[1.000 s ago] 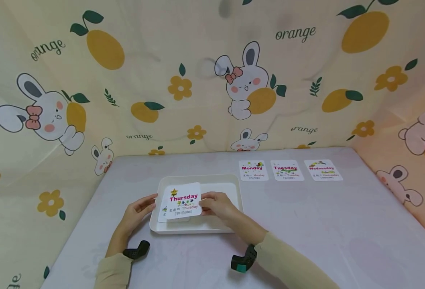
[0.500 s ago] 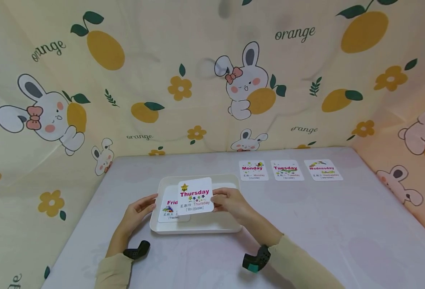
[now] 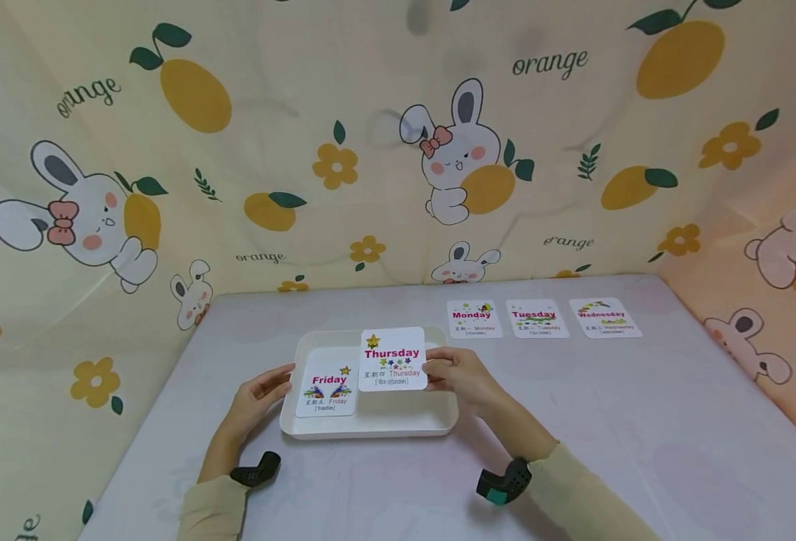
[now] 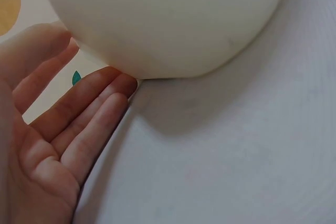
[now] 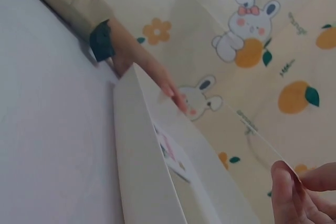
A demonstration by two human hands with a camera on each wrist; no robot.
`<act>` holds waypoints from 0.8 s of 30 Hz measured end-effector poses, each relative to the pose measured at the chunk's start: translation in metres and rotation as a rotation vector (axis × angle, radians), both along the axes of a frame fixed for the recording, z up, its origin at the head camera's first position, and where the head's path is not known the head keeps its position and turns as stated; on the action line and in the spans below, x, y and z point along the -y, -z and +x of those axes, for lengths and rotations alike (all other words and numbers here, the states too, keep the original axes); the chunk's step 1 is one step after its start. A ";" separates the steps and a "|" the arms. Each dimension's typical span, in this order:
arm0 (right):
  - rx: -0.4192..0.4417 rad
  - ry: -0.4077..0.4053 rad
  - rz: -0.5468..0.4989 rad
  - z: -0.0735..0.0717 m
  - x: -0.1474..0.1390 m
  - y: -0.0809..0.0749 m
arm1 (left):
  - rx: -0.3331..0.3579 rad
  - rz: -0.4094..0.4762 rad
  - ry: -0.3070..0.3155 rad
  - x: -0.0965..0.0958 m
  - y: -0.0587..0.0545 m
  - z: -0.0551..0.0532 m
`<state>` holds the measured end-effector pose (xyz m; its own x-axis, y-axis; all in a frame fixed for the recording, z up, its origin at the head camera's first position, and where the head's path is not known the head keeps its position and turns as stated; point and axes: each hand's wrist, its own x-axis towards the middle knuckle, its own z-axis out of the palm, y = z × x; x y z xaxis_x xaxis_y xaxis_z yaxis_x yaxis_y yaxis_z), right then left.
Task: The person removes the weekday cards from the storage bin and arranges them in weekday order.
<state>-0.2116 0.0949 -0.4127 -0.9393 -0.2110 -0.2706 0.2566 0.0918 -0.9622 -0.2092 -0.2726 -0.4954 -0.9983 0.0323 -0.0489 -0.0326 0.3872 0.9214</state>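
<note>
My right hand point(image 3: 464, 378) pinches the right edge of a white Thursday card point(image 3: 393, 359) between thumb and fingers, raised over the right half of a white tray point(image 3: 398, 434). Seen from the right wrist, the card point(image 5: 257, 135) shows as a thin edge between the fingertips. A Friday card point(image 3: 326, 383) lies in the left part of the tray. My left hand point(image 3: 257, 402) is at the tray's left side. Up close in the left wrist view, its fairly straight fingers point(image 4: 100, 129) touch the outside of the tray point(image 4: 173, 30) near a corner.
Behind and to the right of the tray, a Monday card point(image 3: 475, 320), a Tuesday card point(image 3: 537, 320) and a Wednesday card point(image 3: 605, 318) lie in a row on the pale table point(image 3: 607, 421). Patterned cloth point(image 3: 370, 90) with rabbits and oranges surrounds the table's back and sides.
The Thursday card has moved right in my right hand, uncovering the Friday card under where it was. My left hand has stayed at the tray's side.
</note>
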 end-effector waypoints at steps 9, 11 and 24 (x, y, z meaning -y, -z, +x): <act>-0.011 -0.003 0.054 -0.006 -0.025 0.003 | 0.004 -0.043 -0.016 0.001 0.000 0.000; -0.014 -0.005 0.067 -0.006 -0.030 0.003 | -0.003 -0.038 -0.016 0.001 0.000 0.000; -0.032 0.003 0.126 -0.010 -0.058 0.007 | 0.003 -0.033 -0.008 0.001 0.000 0.000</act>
<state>-0.2212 0.1529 -0.4199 -0.9484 -0.1748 -0.2647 0.2264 0.2118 -0.9507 -0.2091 -0.2733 -0.4953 -0.9984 0.0225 -0.0528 -0.0386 0.4174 0.9079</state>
